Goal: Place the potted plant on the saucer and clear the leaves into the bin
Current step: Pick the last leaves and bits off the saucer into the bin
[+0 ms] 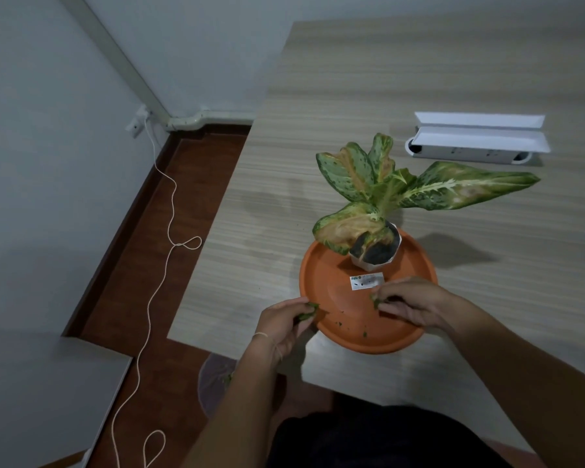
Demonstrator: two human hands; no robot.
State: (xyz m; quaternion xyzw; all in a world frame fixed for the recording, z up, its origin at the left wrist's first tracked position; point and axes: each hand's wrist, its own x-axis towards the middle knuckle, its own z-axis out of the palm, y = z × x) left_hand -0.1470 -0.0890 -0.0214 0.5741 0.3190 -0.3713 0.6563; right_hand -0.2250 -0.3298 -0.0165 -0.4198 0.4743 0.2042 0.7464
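A potted plant (379, 197) with spotted green and yellowed leaves stands in a small white pot (390, 253) at the far side of an orange saucer (338, 285). My left hand (284, 325) pinches green leaf scraps (308, 310) at the saucer's near left rim. My right hand (416, 304) pinches another leaf bit (375, 300) over the saucer's near right part. A few tiny leaf crumbs (340, 323) lie on the saucer. A bin (217, 380) lined with a pale bag stands on the floor below the table's near edge, partly hidden by my left forearm.
The wooden table (385, 96) has its left edge beside me. A white power strip box (477, 140) lies at the back right. A white label (367, 281) lies in the saucer. A white cord (163, 265) trails across the brown floor from a wall socket.
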